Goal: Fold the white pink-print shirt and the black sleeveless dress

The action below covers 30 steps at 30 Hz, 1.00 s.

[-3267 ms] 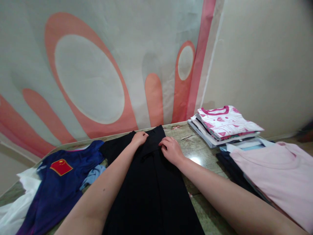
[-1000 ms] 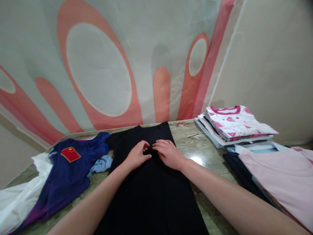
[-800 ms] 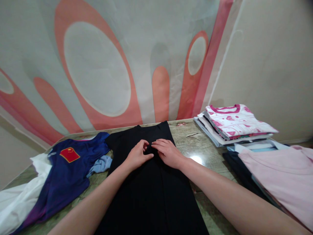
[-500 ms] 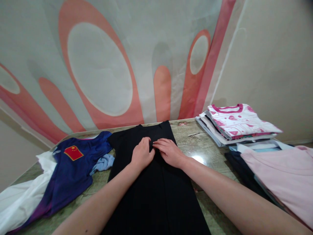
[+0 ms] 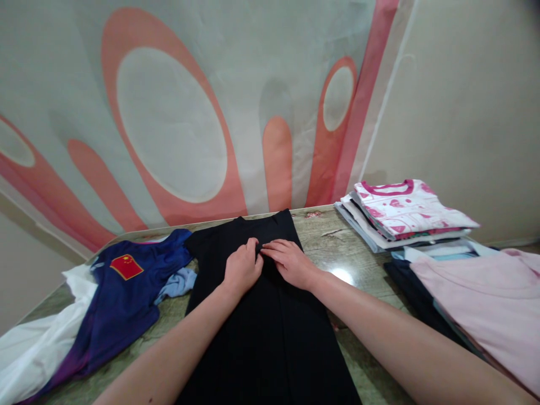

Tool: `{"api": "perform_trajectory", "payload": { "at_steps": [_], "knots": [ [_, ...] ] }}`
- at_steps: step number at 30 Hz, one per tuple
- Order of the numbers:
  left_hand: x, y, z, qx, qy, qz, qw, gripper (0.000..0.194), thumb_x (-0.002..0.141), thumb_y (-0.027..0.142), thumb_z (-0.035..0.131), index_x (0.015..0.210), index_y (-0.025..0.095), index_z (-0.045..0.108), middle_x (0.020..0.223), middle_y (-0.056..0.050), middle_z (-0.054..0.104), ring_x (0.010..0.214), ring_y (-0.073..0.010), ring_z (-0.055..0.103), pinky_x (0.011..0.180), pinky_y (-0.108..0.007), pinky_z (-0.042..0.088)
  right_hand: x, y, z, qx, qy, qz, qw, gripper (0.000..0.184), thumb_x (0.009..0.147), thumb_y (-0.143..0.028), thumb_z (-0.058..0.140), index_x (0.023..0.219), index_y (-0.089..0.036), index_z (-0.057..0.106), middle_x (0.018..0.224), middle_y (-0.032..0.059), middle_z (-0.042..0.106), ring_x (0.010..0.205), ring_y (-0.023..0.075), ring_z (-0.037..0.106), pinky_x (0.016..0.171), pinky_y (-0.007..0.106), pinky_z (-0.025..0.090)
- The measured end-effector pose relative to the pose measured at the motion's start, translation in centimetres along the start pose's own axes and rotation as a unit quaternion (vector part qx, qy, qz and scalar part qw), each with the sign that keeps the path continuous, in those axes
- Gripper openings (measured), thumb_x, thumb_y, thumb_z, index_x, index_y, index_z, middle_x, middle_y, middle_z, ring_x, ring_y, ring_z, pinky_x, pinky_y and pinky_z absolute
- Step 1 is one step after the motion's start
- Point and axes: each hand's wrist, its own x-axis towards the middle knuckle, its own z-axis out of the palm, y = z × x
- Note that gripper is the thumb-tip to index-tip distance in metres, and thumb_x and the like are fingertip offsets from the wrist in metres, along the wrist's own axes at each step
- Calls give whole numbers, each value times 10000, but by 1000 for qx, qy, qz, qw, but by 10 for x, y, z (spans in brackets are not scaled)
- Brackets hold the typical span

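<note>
A black garment (image 5: 261,332) lies flat along the middle of the table, running from the far edge toward me. My left hand (image 5: 241,269) rests on its upper part with the fingers curled and pinching the black cloth. My right hand (image 5: 288,262) lies next to it, fingers pressed together on the same fold, the fingertips of both hands touching.
A blue jersey with a red flag patch (image 5: 122,292) and white cloth (image 5: 29,349) lie crumpled at the left. Folded clothes topped by a pink-and-white shirt (image 5: 405,211) are stacked at the right, with a pale pink shirt (image 5: 485,304) nearer. The table (image 5: 350,264) meets a painted wall.
Both hands came down from the garment's far edge to a spot lower on it. Over the last second the left hand turned palm down and closed on the cloth beside the right.
</note>
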Motion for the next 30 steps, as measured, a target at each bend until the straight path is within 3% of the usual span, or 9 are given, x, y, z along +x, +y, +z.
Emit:
{"api": "perform_trajectory", "payload": {
  "at_steps": [9,15,23,27,30],
  "knots": [
    [0,-1,-1,-69,1,-24,997,251,852,252,511,1097,249,455,995,-32,652,910,-215,648,744,-296,461,0,4,5,-21,8,24,999,450,859,-35,456,1258,-206,572,1335,68,557,1257,220,427,1011,429,360],
    [1,0,-7,-19,-17,-7,1000,177,905,248,434,1076,251,477,966,-28,680,874,-217,662,736,-298,450,0,5,5,-26,8,11,1000,468,845,-24,460,1266,-196,571,1333,62,564,1265,223,416,1018,435,355],
    [0,-2,-11,103,-68,6,992,269,978,282,288,1169,209,464,804,-79,696,744,-261,689,643,-314,445,-1,10,7,-30,13,6,999,457,824,-12,481,1213,-210,618,1283,69,595,1247,224,446,1012,434,354],
    [-1,-6,-10,101,-76,18,992,285,983,303,280,1174,210,471,812,-80,697,747,-264,688,645,-321,449,-1,11,8,-31,13,17,999,428,815,-4,492,1166,-198,642,1258,78,609,1209,221,482,994,427,359],
    [-1,-8,-8,79,-60,37,994,247,972,294,315,1105,210,506,935,-83,693,827,-247,682,674,-309,452,-1,11,8,-29,9,22,999,432,820,-5,483,1178,-195,632,1255,79,610,1191,215,496,985,418,361]
  ]
}}
